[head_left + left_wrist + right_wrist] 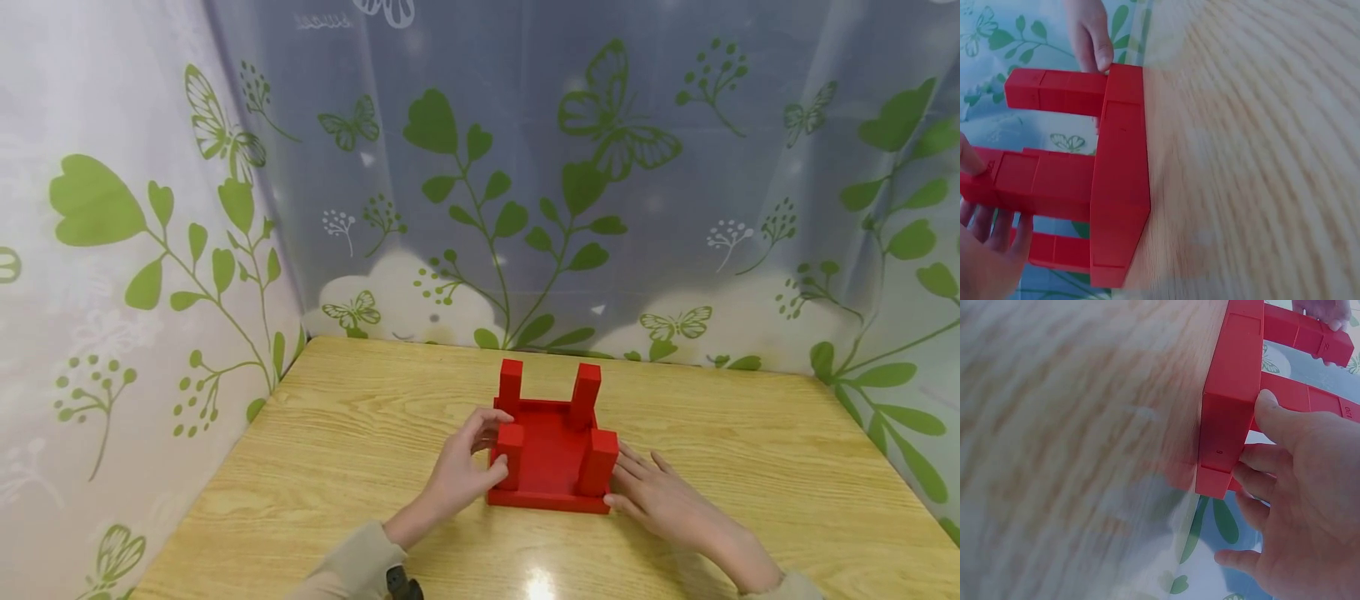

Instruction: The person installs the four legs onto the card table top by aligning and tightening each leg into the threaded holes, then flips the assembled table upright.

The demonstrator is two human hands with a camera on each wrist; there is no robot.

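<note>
A red square tray-like piece (547, 502) lies on the table with several upright red posts at its corners. My left hand (456, 468) grips the near-left post (511, 457), thumb on one side and fingers on the other, as the left wrist view also shows. On the other side my right hand (667, 504) rests against the tray's right wall near the near-right post (598, 463). In the right wrist view its thumb touches the tray's edge and its fingers extend along the wall (1225, 440). Small raised marks show on the red surfaces.
The light wood-grain table (360, 417) stretches out around the red piece. Behind it hangs a grey-blue curtain (510, 50) with green leaves and butterflies; similar cloth panels (97, 333) stand at both sides. A dark band (403, 583) sits at the left wrist.
</note>
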